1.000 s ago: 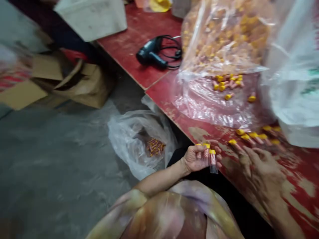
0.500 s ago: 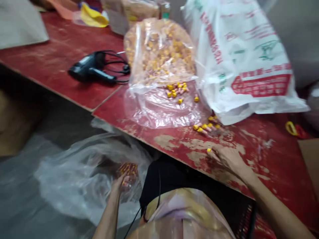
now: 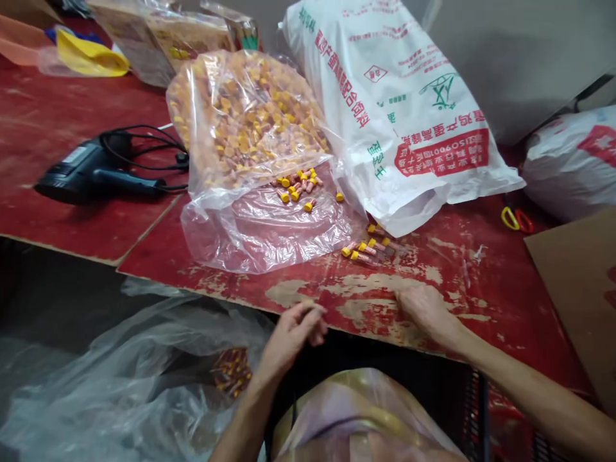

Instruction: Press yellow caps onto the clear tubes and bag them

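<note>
My left hand [image 3: 299,325] is over the table's front edge, its fingers curled and the thumb near the forefinger; whatever they hold, if anything, I cannot make out. On the worn tabletop my right hand [image 3: 423,309] is closed, its fingertips turned down and hidden. Just beyond it lie several small clear tubes with yellow caps [image 3: 366,248]. More capped tubes [image 3: 298,186] rest on the mouth of a clear plastic bag [image 3: 269,237], which is full of the same kind. Below the table, an open clear bag [image 3: 144,372] holds a heap of yellow-and-reddish pieces [image 3: 233,370].
A dark heat gun or hair dryer [image 3: 101,170] with its cord lies at left on the red table [image 3: 158,247]. A white printed sack [image 3: 399,122] leans behind the tubes. Scissors with yellow and red handles [image 3: 517,219] and a cardboard box [image 3: 577,282] are at right.
My left hand has come up out of the lower bag to the table edge. The yellow cap at my right hand's fingertips no longer shows. The view has shifted right.
</note>
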A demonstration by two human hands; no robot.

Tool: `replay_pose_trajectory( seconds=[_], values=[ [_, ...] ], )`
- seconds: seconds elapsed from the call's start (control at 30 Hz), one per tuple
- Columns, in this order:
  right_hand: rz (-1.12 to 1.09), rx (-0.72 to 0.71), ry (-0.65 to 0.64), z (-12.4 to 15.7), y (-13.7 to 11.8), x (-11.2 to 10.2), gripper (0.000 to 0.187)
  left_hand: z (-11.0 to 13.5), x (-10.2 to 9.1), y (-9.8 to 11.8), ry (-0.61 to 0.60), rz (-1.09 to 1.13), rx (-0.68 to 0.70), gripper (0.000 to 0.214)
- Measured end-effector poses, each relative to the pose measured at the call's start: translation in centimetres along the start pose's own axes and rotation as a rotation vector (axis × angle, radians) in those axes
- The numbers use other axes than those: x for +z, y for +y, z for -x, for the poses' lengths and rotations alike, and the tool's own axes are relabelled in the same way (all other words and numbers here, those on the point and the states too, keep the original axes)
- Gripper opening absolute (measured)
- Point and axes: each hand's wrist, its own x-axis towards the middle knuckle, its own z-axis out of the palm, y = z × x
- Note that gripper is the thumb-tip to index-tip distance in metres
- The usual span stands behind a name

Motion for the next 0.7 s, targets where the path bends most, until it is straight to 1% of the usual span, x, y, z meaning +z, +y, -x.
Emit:
replay_pose_trajectory(
  seconds=[0.07, 0.1, 0.17, 0.23, 0.27, 0.3, 0.33, 0.37, 0.4, 0.47, 0.53, 0.6, 0.63, 0.7],
  values=[
    [-0.009, 0.053, 0.057, 0.5, -0.9, -0.2, 0.025, -0.9, 3.9, 0.0, -0.095, 0.208, -0.041, 0.046],
    [-0.015, 0.059, 0.083, 0.8, -1.7, -0.2, 0.025, -1.4, 5.4, -0.3, -0.130, 0.308, -0.072, 0.047],
    [-0.053, 0.013, 0.135, 1.5, -3.8, -0.2, 0.028, -2.1, 7.5, -0.9, -0.188, 0.494, -0.121, 0.048],
    [-0.155, -0.120, 0.231, 1.7, -5.9, -0.2, 0.031, -2.6, 8.3, -1.3, -0.179, 0.652, -0.113, 0.045],
    [-0.209, -0.182, 0.311, 1.5, -6.7, -0.4, 0.032, -2.8, 8.3, -1.4, -0.143, 0.716, -0.096, 0.043],
    [-0.244, -0.211, 0.402, 0.9, -7.2, -0.5, 0.031, -2.9, 8.1, -1.5, -0.089, 0.766, -0.080, 0.041],
    [-0.247, -0.202, 0.483, 0.0, -7.5, -0.7, 0.031, -3.0, 7.7, -1.5, -0.028, 0.796, -0.071, 0.040],
    [-0.212, -0.162, 0.534, -1.1, -7.5, -0.9, 0.030, -3.1, 7.3, -1.5, 0.029, 0.810, -0.069, 0.039],
    [-0.145, -0.103, 0.543, -2.3, -7.3, -1.1, 0.029, -3.1, 6.9, -1.4, 0.065, 0.813, -0.073, 0.039],
    [-0.005, -0.024, 0.483, -4.5, -6.7, -1.3, 0.027, -3.1, 6.2, -1.4, 0.089, 0.803, -0.072, 0.038],
    [0.060, -0.019, 0.422, -5.8, -6.2, -1.6, 0.026, -2.9, 5.9, -1.4, 0.073, 0.795, -0.066, 0.039],
    [0.037, -0.052, 0.361, -5.7, -5.6, -1.9, 0.024, -2.7, 5.8, -1.5, 0.044, 0.789, -0.068, 0.042],
    [0.013, -0.070, 0.304, -5.3, -5.2, -2.2, 0.024, -2.7, 5.9, -1.5, 0.034, 0.780, -0.067, 0.044],
    [-0.006, -0.099, 0.138, -4.1, -4.3, -2.9, 0.025, -2.6, 6.0, -1.4, 0.023, 0.752, -0.057, 0.047]
  ],
)
